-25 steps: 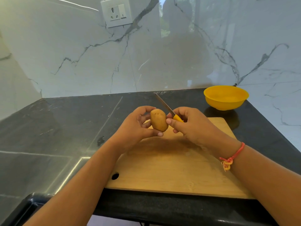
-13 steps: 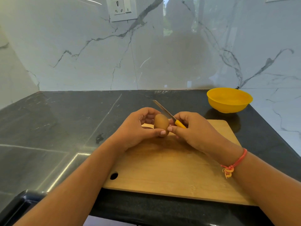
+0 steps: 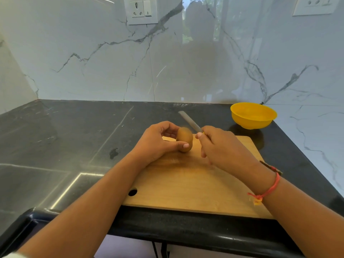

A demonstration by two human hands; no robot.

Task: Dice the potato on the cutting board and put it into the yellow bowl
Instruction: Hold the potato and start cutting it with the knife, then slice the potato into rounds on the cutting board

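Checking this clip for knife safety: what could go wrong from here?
1. The potato is whole and round, so it could roll when the right hand brings the knife down on it.
2. The left hand grips the potato with its thumb across the front, so the knife might nick it.
3. The board lies close to the counter's front edge and might slip under pressure.

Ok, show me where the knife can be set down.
Bare board runs from the potato back to its near edge. Bare counter lies left of the left hand. Crowded at the board's far end, where left hand, potato, knife and right hand meet; the bowl takes the far right corner.
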